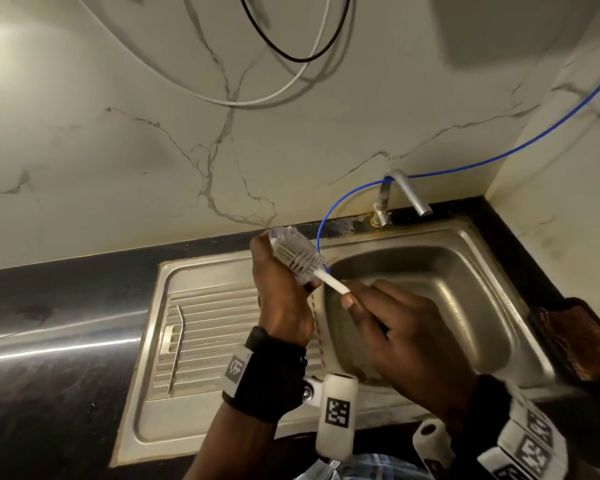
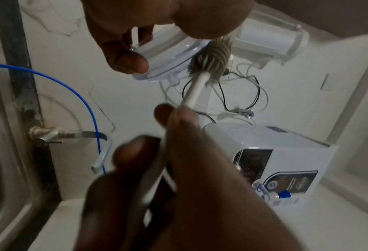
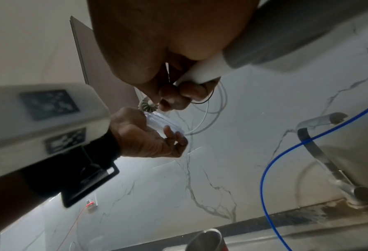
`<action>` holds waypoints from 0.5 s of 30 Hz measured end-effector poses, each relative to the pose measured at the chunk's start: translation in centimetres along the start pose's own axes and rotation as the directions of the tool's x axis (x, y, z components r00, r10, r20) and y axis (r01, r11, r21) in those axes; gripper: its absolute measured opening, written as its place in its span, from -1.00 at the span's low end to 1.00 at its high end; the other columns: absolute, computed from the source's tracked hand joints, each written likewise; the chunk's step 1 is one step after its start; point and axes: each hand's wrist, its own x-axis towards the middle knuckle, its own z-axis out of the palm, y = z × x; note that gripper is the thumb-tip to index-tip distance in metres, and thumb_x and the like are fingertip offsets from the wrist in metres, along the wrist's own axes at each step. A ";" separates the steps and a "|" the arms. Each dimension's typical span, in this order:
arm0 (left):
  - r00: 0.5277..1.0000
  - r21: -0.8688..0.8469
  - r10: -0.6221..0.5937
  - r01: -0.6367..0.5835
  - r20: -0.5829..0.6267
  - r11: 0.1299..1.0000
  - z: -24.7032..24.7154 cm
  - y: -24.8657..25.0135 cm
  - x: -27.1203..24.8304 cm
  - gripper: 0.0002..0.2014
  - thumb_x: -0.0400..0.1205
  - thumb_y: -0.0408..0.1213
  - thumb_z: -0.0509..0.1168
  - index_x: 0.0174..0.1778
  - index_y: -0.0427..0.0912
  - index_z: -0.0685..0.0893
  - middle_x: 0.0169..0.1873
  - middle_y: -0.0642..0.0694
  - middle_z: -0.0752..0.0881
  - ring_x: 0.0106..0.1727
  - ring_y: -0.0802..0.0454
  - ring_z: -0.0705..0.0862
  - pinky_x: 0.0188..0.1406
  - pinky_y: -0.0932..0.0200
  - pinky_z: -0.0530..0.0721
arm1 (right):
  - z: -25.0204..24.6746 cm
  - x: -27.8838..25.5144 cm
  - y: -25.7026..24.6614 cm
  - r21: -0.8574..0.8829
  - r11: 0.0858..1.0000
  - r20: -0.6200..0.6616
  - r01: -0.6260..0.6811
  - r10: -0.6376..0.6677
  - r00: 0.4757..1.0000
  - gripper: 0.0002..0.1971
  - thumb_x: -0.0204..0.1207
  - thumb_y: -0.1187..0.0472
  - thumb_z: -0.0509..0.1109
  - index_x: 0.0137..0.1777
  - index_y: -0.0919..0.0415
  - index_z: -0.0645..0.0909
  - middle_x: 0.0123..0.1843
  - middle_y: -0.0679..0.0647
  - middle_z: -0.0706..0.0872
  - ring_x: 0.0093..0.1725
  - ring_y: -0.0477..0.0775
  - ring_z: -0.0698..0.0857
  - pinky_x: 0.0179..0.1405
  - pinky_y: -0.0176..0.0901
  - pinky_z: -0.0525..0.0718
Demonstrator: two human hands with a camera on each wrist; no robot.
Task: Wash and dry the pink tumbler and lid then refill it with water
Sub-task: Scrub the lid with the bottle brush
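My left hand [image 1: 274, 268] holds a clear round lid [image 1: 284, 236] up over the left edge of the sink, fingers curled round its rim [image 2: 168, 59]. My right hand [image 1: 355, 299] grips the white handle [image 1: 333, 284] of a bottle brush. The brush's grey bristle head [image 1: 300, 258] lies against the lid's face [image 2: 213, 56]. The right wrist view shows the same lid [image 3: 163, 122] in my left hand [image 3: 153, 139], and a metal-rimmed cup [image 3: 204, 239] at the bottom edge, possibly the tumbler. The head view shows no tumbler.
The steel sink basin [image 1: 430, 289] lies under my right hand, with the tap [image 1: 406, 195] at its back and a blue tube [image 1: 465, 168] hanging into it. A bent metal straw [image 1: 175, 348] lies on the ribbed drainboard. A white water purifier [image 2: 286, 161] hangs on the wall.
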 end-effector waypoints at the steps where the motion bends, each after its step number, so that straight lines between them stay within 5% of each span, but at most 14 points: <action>1: 1.000 -0.006 -0.015 0.015 0.019 1.000 0.2 -0.1 -0.4 -0.56 0.84 0.09 -0.03 -0.06 -0.11 0.61 -0.39 -0.07 0.63 -0.46 0.02 0.60 -0.45 0.17 0.51 | 0.3 0.3 -0.1 0.009 1.000 -0.004 0.013 -0.013 1.000 -0.71 0.77 0.09 0.28 0.26 0.17 0.78 -0.18 -0.06 0.66 -0.33 -0.03 0.63 -0.40 0.00 0.63; 5: 1.000 -0.059 -0.026 0.027 0.013 0.998 0.0 0.9 -0.5 -0.58 0.83 0.07 -0.01 -0.13 -0.08 0.60 -0.37 -0.06 0.62 -0.43 0.02 0.60 -0.39 0.18 0.57 | 0.4 0.4 0.0 0.039 0.998 -0.002 0.050 -0.050 0.999 -0.70 0.77 0.11 0.29 0.31 0.21 0.77 -0.14 -0.04 0.66 -0.30 -0.07 0.63 -0.35 -0.14 0.61; 8: 0.999 -0.099 -0.054 0.055 0.008 0.994 -0.6 2.8 -0.4 -0.62 0.79 0.09 0.08 -0.16 -0.05 0.64 -0.36 -0.04 0.62 -0.33 0.01 0.58 -0.22 0.10 0.52 | -0.3 -1.0 1.1 0.008 0.999 0.015 0.048 -0.049 0.999 -0.70 0.77 0.11 0.29 0.32 0.19 0.76 -0.11 -0.07 0.66 -0.28 -0.02 0.66 -0.32 -0.04 0.66; 15: 0.980 -0.109 -0.141 0.157 0.139 0.982 0.2 1.5 -2.0 -0.66 0.55 0.08 0.26 -0.14 -0.16 0.69 -0.28 -0.16 0.63 -0.29 -0.12 0.59 -0.35 0.13 0.62 | -0.3 -0.1 0.5 0.019 0.995 -0.005 0.101 -0.101 0.995 -0.69 0.79 0.11 0.28 0.33 0.23 0.77 -0.06 0.01 0.74 -0.26 0.04 0.71 -0.33 0.03 0.69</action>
